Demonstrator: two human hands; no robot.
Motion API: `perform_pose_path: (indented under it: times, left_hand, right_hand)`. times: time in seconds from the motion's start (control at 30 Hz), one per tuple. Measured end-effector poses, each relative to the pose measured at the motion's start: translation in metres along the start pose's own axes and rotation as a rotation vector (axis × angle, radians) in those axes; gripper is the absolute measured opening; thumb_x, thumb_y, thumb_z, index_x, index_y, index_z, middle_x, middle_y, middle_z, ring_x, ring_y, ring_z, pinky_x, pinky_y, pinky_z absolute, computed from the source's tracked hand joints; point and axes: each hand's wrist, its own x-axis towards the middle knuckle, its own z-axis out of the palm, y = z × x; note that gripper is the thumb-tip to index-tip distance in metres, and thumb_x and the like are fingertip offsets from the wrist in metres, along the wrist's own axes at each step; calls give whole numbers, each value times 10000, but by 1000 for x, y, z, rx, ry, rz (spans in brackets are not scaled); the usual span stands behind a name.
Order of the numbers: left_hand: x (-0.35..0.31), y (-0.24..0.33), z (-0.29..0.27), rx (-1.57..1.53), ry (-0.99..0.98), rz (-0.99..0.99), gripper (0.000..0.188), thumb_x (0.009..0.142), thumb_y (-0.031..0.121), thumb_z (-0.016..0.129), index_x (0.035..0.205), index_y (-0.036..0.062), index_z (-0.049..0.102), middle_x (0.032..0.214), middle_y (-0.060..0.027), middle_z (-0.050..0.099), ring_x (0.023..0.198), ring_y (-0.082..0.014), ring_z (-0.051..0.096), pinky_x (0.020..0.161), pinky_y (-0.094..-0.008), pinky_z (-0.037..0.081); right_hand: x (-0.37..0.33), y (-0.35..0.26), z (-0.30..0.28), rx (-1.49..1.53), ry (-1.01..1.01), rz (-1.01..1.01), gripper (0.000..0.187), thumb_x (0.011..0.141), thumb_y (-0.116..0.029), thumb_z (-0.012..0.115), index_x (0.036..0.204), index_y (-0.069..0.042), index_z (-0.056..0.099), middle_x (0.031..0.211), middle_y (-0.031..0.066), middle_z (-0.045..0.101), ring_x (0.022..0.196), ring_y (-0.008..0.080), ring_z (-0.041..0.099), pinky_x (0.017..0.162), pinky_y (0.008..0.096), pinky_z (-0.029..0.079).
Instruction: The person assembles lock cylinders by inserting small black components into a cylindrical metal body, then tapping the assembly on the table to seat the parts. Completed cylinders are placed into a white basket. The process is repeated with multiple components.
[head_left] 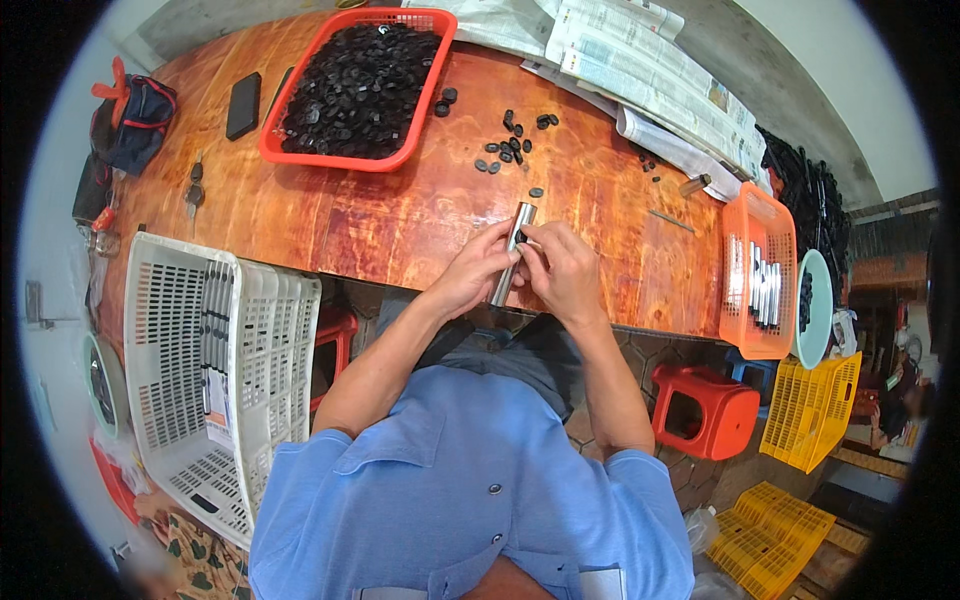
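Note:
A shiny metal tube [525,213] is held at a slant over the table's near edge, its upper end leaning slightly right. My left hand [466,272] is closed round the tube's middle, thumb across its front. My right hand [566,270] pinches at the tube's right side, thumb and forefinger on a small black plastic piece [521,237] against the metal. The fingers partly cover that piece, so how it sits on the tube is hidden. A loose black oval piece [536,192] lies just beyond the tube, and several similar black pieces [514,147] are scattered farther back.
A red basket [270,140] heaped with black pieces stands at the far left. On the right, an orange basket [738,250] holds several metal tubes, beside a green basin [820,310]. Newspapers [650,80] cover the back. A white crate [165,330] and a red stool [725,410] flank me.

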Motion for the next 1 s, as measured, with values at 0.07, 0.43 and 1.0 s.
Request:
perform_pose_path:
  times: [0.07,0.43,1.0]
  left_hand:
    - [-2,0,1,-19,51,-4,391,1043,160,523,1398,21,436,1070,-72,605,884,-119,637,745,-265,554]
    - [-25,-1,34,115,85,-309,312,1059,320,464,997,36,578,740,-74,615,552,-143,583,493,-250,459]
    - [-27,-21,53,516,-25,-276,420,1094,408,372,1003,44,562,671,-5,537,542,-87,503,500,-243,414]
  right_hand:
    - [-3,-1,0,-31,14,-41,212,819,-34,737,1025,-4,698,935,143,664,776,283,692,674,355,550]
    - [-37,-3,-5,797,71,637,265,940,-120,684,1170,8,653,963,34,652,804,92,608,674,243,493]
    - [-39,-4,-19,824,-62,786,201,981,-176,637,1062,5,672,875,49,677,771,79,616,616,241,500]
